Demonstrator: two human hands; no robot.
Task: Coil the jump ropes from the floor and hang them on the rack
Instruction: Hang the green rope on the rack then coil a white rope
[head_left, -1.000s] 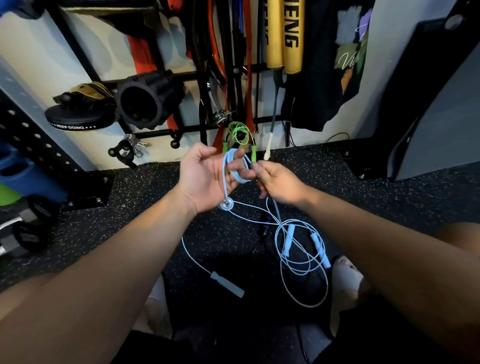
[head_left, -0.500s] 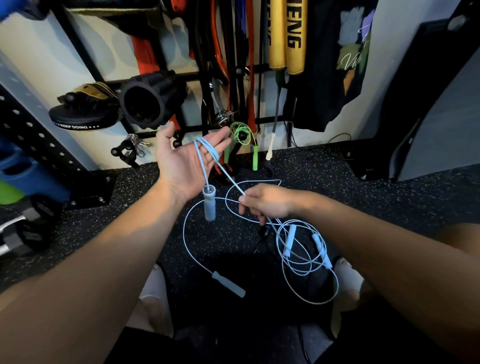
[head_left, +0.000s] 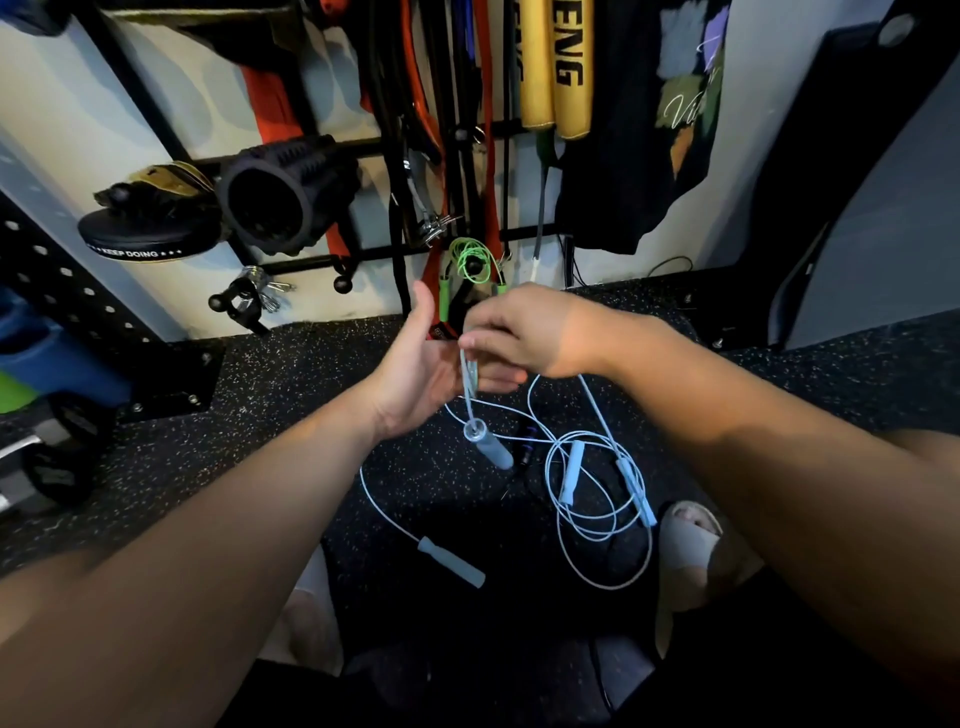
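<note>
With left hand (head_left: 431, 364) spread flat, right hand (head_left: 524, 332) pinches blue rope (head_left: 469, 382); pad (head_left: 150, 236) reads "KEEP DOING".

On the wall (head_left: 78, 130) we see a black ribbed foam roller (head_left: 280, 195), its hollow end turned towards us. Just left of it is a round black pad (head_left: 148, 239) lettered KEEP DOING. Below them hangs a black clamp (head_left: 236, 306) with silver clips (head_left: 267, 293) beside it. Orange bands (head_left: 270, 104) and black straps (head_left: 441, 104) hang down the wall's middle, next to two yellow pads (head_left: 558, 67) with black letters and a black printed T-shirt (head_left: 649, 130). At the left edge of the speckled mat (head_left: 291, 374) we make out a blue cylinder (head_left: 47, 358) and a dark dumbbell (head_left: 62, 457), partly cut off. Towards its right side is a pale sandal (head_left: 685, 540).
</note>
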